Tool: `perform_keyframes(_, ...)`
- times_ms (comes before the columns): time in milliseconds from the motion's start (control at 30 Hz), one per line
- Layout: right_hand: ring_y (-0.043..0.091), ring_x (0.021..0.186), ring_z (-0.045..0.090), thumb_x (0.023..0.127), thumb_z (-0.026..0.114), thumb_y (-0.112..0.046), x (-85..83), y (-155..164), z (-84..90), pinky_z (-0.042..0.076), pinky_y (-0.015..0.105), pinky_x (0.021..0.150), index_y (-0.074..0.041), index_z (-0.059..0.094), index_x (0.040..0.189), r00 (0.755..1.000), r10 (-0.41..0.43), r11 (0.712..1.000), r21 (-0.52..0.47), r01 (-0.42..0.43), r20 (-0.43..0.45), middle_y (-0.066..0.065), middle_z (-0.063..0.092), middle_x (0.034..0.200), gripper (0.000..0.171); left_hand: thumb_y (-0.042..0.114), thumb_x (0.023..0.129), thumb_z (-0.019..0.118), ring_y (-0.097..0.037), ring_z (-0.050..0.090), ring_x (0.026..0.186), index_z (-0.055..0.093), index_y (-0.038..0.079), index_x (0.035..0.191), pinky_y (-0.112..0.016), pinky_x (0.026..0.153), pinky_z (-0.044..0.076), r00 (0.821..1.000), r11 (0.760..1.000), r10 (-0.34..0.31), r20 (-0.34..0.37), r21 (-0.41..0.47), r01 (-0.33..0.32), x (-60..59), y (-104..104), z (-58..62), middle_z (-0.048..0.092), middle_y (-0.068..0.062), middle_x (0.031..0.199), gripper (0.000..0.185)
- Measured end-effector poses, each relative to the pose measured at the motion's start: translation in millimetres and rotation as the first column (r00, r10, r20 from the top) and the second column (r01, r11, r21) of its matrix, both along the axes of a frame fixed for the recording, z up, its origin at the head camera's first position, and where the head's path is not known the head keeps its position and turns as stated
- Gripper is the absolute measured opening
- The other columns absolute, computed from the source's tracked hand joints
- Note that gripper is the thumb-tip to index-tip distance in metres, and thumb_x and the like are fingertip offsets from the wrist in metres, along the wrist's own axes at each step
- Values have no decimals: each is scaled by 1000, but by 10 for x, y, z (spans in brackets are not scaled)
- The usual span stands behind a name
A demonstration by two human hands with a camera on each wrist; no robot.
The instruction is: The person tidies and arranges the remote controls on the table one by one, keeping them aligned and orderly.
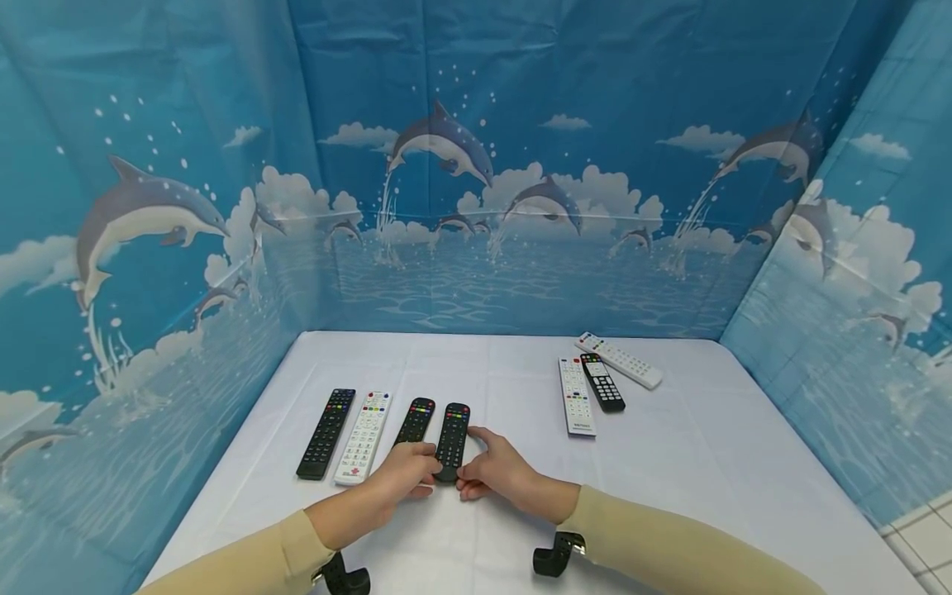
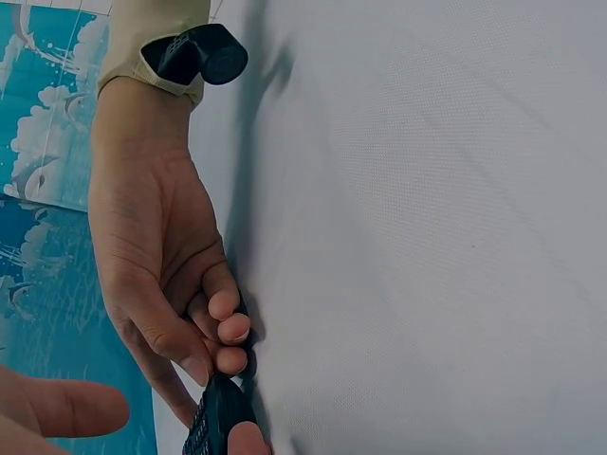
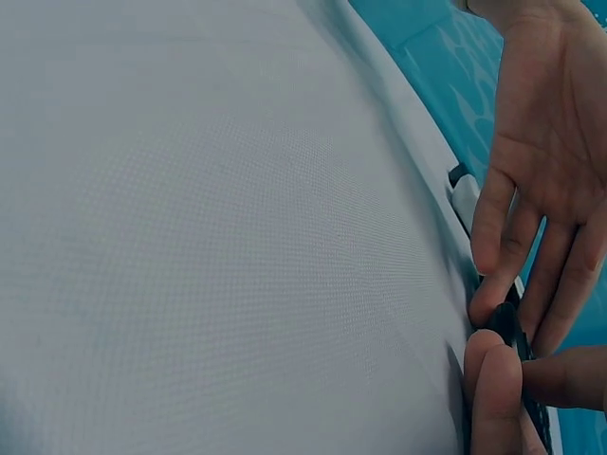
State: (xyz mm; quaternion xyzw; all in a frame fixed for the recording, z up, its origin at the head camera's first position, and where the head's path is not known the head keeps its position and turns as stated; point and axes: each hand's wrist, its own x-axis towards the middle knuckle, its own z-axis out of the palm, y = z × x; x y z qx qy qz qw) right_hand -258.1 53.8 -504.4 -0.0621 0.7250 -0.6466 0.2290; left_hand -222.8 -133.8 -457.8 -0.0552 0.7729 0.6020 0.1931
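Note:
In the head view a black remote control (image 1: 454,434) lies on the white cloth between both hands. My right hand (image 1: 509,475) pinches its near end from the right, thumb against fingers; the right wrist view shows the thumb (image 3: 564,376) and curled fingers on either side of the dark casing. My left hand (image 1: 402,475) reaches in from the left, its fingertips touching the same remote's lower left edge. The left fingers (image 3: 555,275) look fairly straight in the right wrist view. Another black remote (image 1: 416,417) sits just left, its lower part hidden behind the left hand.
Farther left, a white remote (image 1: 364,438) and a long black remote (image 1: 326,434) lie side by side. At the back right are a white remote (image 1: 576,397), a black remote (image 1: 604,384) and a slanted white remote (image 1: 625,362). Dolphin-print curtains (image 1: 476,273) surround the table (image 1: 669,463).

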Motion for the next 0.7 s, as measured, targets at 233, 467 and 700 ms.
perform_keyframes(233,21,59,70,86,69,7,-10,26,-3,61,36,62,-2,19,158,1000,14,1000,-15,-14,-8,21,72,78,88,10,91,60,-29,59,102,42,-12,145,-39,87,56,1000,1000,7,7,9,-7,19,-9,-5,59,-18,122,61)
perform_keyframes(467,21,59,70,86,69,6,-22,45,-10,61,35,61,-2,20,158,1000,23,1000,-9,-23,-18,20,72,78,87,11,93,59,-30,59,104,42,-12,145,-40,88,56,1000,1000,18,18,24,-18,32,2,19,59,-18,121,60)
perform_keyframes(700,21,60,70,87,70,4,-3,86,23,61,34,61,-1,21,157,1000,13,1000,12,-13,-2,19,73,80,86,10,92,60,-30,61,105,40,-15,144,-39,89,56,1000,1000,9,10,20,-9,54,-17,26,58,-21,125,61)
